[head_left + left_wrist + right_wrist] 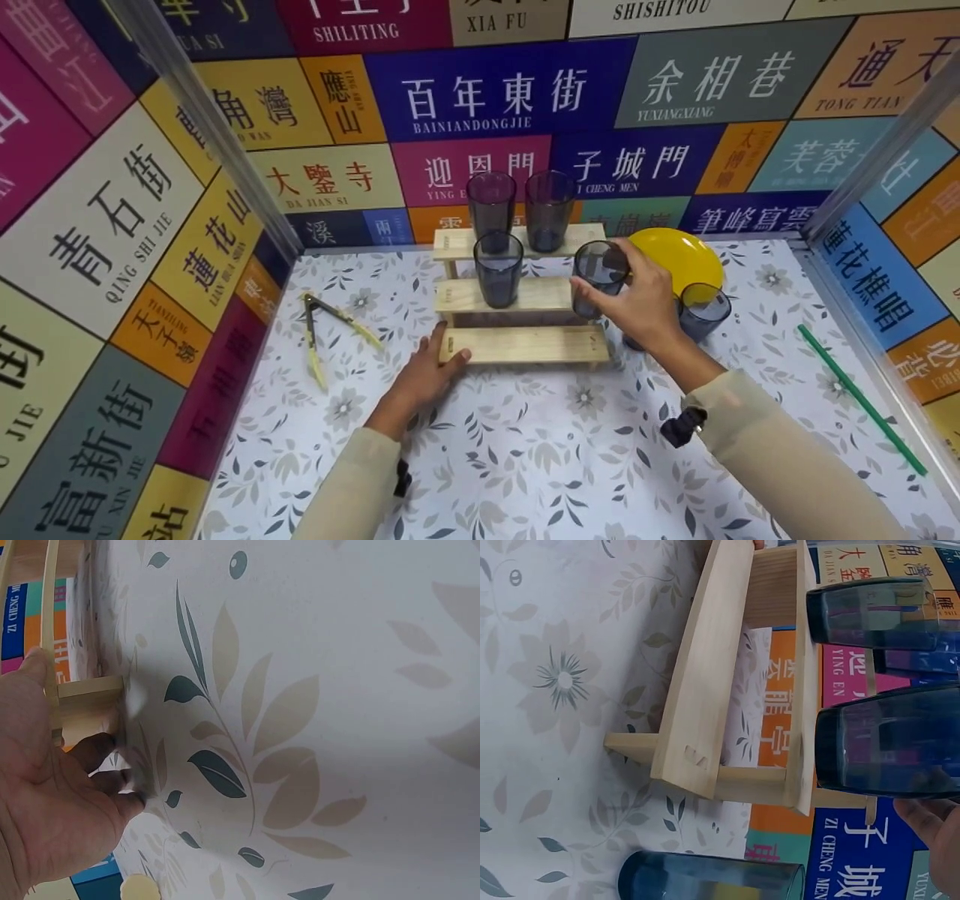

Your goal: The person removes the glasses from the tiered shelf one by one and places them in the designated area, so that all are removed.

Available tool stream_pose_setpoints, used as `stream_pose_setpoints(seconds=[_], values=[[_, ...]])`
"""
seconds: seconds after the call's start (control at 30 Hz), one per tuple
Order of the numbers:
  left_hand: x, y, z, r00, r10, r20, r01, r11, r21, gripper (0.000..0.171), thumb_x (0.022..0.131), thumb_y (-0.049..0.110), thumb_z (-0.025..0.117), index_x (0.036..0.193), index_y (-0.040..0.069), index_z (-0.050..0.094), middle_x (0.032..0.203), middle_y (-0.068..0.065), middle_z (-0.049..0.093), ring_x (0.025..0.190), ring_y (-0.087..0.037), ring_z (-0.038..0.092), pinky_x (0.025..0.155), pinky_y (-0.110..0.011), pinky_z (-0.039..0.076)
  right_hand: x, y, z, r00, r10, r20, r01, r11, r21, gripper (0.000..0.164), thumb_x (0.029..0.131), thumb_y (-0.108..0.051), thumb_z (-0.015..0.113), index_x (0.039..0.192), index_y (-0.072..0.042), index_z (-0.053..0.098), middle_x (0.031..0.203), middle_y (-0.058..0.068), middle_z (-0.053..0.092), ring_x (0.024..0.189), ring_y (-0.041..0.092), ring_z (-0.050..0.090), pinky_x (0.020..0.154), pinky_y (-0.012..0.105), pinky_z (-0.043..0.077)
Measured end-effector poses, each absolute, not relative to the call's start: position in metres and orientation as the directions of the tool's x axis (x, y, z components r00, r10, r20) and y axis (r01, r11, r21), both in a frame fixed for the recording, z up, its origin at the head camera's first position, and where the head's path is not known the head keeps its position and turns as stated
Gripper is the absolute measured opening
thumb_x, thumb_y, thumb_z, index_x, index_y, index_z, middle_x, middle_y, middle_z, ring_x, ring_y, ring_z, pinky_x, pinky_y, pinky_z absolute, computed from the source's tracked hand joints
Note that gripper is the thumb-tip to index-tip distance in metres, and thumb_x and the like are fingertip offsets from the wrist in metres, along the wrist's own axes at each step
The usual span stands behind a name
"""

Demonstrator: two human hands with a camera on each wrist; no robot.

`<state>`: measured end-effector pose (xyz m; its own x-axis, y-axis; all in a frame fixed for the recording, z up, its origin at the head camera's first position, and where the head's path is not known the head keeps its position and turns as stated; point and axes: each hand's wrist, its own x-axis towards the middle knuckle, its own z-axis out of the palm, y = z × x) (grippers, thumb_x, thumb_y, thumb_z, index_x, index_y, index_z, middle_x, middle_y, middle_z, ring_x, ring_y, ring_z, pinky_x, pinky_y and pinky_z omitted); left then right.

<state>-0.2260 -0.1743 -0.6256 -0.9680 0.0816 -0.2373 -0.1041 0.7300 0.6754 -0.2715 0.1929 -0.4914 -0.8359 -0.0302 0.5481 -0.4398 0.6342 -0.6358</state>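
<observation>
A three-tier wooden stand (525,345) is on the table. My left hand (424,371) grips the left end of its lowest tier, thumb on the board and fingers about the side. With my right hand (643,300) I hold a dark tinted drinking glass (592,289) upright at the right end of the middle tier; in the right wrist view its base (829,750) is at the board's edge. Another glass (498,270) stands on the middle tier's left part. Two more, a purplish glass (491,202) and a grey glass (550,214), occupy the top tier.
Right of the stand, a tinted glass (703,315) stands before a yellow plate (679,255); another dark base shows partly behind my right wrist. A green stick (862,401) lies far right, and tongs (330,330) lie left. Printed panels enclose the table.
</observation>
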Motion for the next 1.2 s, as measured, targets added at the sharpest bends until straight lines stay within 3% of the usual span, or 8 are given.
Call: stream_pose_setpoints(seconds=[0.1,0.27,0.37,0.57,0.83,1.2], values=[[-0.226,-0.174,-0.626,-0.969,0.083,-0.234,-0.102,0.728,0.679,0.092,0.11,0.069,0.052,0.18,0.024,0.015,0.179,-0.037,0.019,0.16,-0.062,0.033,0.128,-0.073,0.033,-0.267,0.198,-0.493,-0.837,-0.02,0.547,-0.43,0.641,-0.636,0.078,0.08,-0.041,0.102,0.14,-0.004,0.07,0.12,0.018,0.081,0.092,0.032,0.073,0.077,0.017,0.049],[-0.226,-0.175,-0.626,-0.967,0.089,-0.24,-0.101,0.729,0.677,0.091,0.11,0.068,0.052,0.18,0.024,0.014,0.179,-0.037,0.019,0.159,-0.063,0.034,0.127,-0.073,0.036,-0.259,0.204,-0.495,-0.845,-0.005,0.535,-0.407,0.656,-0.636,0.08,0.079,-0.038,0.102,0.142,-0.002,0.069,0.123,0.021,0.08,0.099,0.038,0.075,0.086,0.044,0.057],[-0.225,-0.175,-0.625,-0.966,0.086,-0.245,-0.107,0.729,0.676,0.09,0.111,0.068,0.051,0.18,0.023,0.014,0.179,-0.036,0.019,0.159,-0.063,0.034,0.126,-0.074,0.036,-0.256,0.207,-0.496,-0.847,-0.005,0.531,-0.403,0.657,-0.637,0.081,0.079,-0.037,0.102,0.143,-0.001,0.068,0.122,0.022,0.079,0.104,0.041,0.075,0.089,0.053,0.058],[-0.224,-0.174,-0.624,-0.965,0.083,-0.251,-0.113,0.729,0.675,0.092,0.11,0.069,0.051,0.18,0.023,0.013,0.18,-0.035,0.018,0.161,-0.062,0.032,0.128,-0.073,0.034,-0.248,0.216,-0.502,-0.842,-0.008,0.54,-0.407,0.666,-0.625,0.082,0.076,-0.034,0.104,0.142,0.001,0.069,0.12,0.023,0.08,0.103,0.041,0.076,0.087,0.046,0.056],[-0.225,-0.173,-0.623,-0.962,0.079,-0.262,-0.124,0.728,0.674,0.093,0.11,0.071,0.05,0.18,0.024,0.012,0.18,-0.035,0.017,0.162,-0.062,0.03,0.129,-0.073,0.032,-0.239,0.23,-0.511,-0.834,-0.015,0.552,-0.416,0.675,-0.61,0.085,0.074,-0.031,0.105,0.143,0.001,0.069,0.123,0.026,0.079,0.106,0.046,0.075,0.091,0.057,0.057],[-0.224,-0.173,-0.622,-0.963,0.084,-0.257,-0.117,0.726,0.678,0.092,0.11,0.069,0.051,0.18,0.023,0.012,0.18,-0.035,0.017,0.161,-0.063,0.03,0.129,-0.074,0.032,-0.225,0.248,-0.526,-0.848,-0.02,0.529,-0.391,0.698,-0.6,0.085,0.075,-0.031,0.105,0.145,-0.001,0.068,0.123,0.026,0.078,0.105,0.044,0.074,0.089,0.055,0.056]])
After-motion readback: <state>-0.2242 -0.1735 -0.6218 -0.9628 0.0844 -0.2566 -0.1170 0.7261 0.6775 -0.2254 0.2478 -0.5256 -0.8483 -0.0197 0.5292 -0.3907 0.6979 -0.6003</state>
